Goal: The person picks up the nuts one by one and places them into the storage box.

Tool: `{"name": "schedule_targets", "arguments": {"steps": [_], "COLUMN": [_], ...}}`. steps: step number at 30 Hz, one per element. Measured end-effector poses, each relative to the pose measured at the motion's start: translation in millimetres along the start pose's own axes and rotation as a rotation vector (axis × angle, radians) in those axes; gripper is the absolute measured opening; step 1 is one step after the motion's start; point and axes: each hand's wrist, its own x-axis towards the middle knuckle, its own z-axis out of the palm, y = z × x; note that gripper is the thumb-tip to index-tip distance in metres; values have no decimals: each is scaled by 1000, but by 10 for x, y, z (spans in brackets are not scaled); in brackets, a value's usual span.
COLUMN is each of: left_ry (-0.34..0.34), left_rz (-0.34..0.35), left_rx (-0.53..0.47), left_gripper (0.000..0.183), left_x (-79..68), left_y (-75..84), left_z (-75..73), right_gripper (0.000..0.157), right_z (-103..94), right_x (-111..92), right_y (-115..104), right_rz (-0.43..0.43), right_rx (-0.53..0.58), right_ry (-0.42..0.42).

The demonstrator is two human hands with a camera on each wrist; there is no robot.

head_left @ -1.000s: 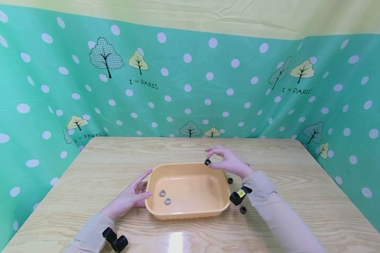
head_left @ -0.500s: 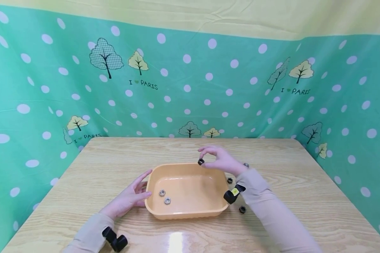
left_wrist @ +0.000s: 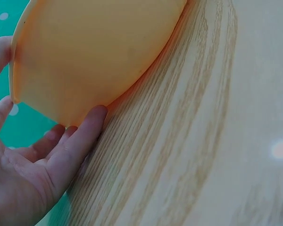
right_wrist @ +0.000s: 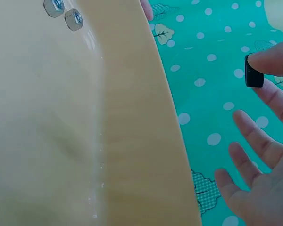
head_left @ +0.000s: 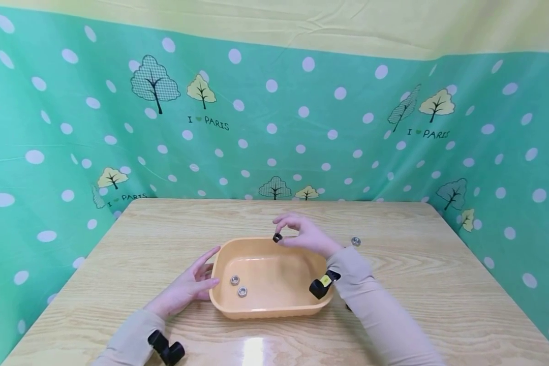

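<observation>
One black nut [head_left: 277, 238] hangs at the far rim of the tray [head_left: 274, 284], pinched between the thumb and index finger of the right hand [head_left: 304, 236], whose other three fingers are spread and hold nothing. The left hand [head_left: 189, 287] grasps the tray's left end, its thumb over the rim and its other fingers against the outer wall. The nut appears higher than the rim, but I cannot tell whether it is over the inside or just beyond the far wall. That doubt matters: let go slightly too far out, it could strike the rim and bounce onto the desk [head_left: 187, 223]. The two-finger pinch is small, so a slight roll of the thumb might also squeeze it loose early. A drop from height could set it rolling into the two silver nuts [head_left: 238, 285] at the left of the tray. The right forearm crosses above the tray's right end; dipping the wrist might knock the rim, and a loose left grip would then let the tray slide. As for looks, the black nut is small and dark, with its hole showing in the head view; in the right wrist view it is side-on, a flat-faced block with crisp edges. A loose silver nut [head_left: 356, 241] lies on the desk, far right, and a dark bit [head_left: 348, 307] peeks out beside the right sleeve, too hidden to identify.
</observation>
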Motion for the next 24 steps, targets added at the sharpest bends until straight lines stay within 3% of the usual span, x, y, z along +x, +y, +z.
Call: {"name": "schedule_targets", "arguments": {"steps": [13,24], "left_ry": [10,-10], "left_rz": [-2,21], "left_rx": [17,2], "left_gripper": [81,81], "left_x": [8,2], "left_y": [-15,-2], "left_z": [7,17], "right_gripper": [20,23], "right_z": [87,144], "right_x": [1,29], "right_y": [169,123], "right_rz": [28,37], "right_rx": [69,139], "right_ry": [23,28]}}
